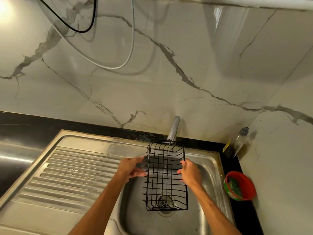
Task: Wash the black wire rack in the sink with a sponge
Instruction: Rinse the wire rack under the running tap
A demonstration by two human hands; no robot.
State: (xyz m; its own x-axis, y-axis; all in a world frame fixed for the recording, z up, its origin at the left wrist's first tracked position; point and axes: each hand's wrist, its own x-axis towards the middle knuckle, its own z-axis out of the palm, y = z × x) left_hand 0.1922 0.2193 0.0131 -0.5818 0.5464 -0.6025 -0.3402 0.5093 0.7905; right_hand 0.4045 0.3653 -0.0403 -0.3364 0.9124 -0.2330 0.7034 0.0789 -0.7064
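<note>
A black wire rack (166, 175) hangs over the steel sink basin (210, 168), its far end under the tap (173, 128). A thin stream of water runs from the tap through the rack. My left hand (131, 167) holds the rack's left rim, fingers curled on the wires. My right hand (189, 172) grips the right rim. A green sponge lies in a red bowl (240, 185) on the counter to the right of the sink.
A ribbed steel drainboard (71, 170) stretches left of the basin. The drain (165, 201) sits below the rack's near end. A dish soap bottle (237, 144) stands in the back right corner. Black and white cables (108, 65) hang along the marble wall.
</note>
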